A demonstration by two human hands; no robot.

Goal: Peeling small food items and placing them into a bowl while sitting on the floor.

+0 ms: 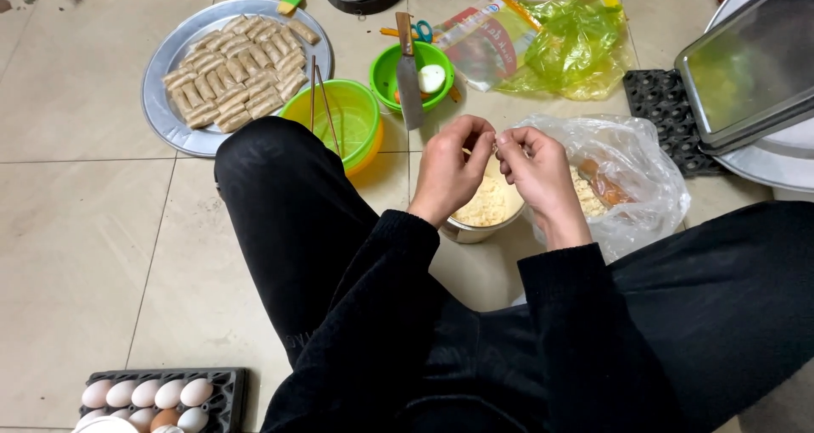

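Left hand: my left hand (448, 172) hovers over the metal bowl (483, 221), thumb and fingers pinched narrow on something too small to identify.
Right hand: my right hand (536, 168) meets it fingertip to fingertip, likewise pinched; I cannot tell which hand holds the bit.
Metal bowl: one, on the floor between my knees, filled with pale yellow crumbs, partly hidden by both hands.
Plastic bag: one clear bag (632, 174), touching the bowl's right side, more crumbs inside.
Green bowls: two; the larger (339, 119) carries one pair of chopsticks (320, 102), the smaller (392, 75) carries one cleaver (408, 72) and one egg (432, 78).
Round tray: one (165, 115), well apart at upper left, stacked with rolls too crowded to count.
Egg carton: one (229, 391), lower left, about eight eggs visible.
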